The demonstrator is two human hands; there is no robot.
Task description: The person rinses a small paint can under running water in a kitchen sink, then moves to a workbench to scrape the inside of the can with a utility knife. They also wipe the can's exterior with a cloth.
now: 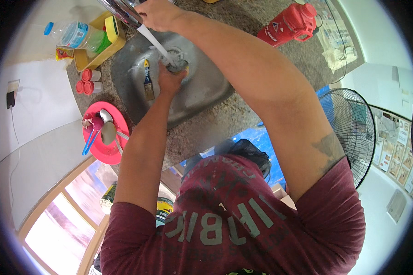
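Left hand (170,81) clamped round clear vessel (179,66) under water stream (154,41); right hand (158,14) at faucet (123,11), closure unclear. Likely slick, maybe fragile; I'd hold its sides.

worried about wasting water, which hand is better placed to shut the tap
Probably the right hand: it is up at the tap. The left hand is down in the sink, where the water stream lands.

Glossy chrome faucet (124,13), dull metal sink (202,94), clear plastic bottle (78,35)
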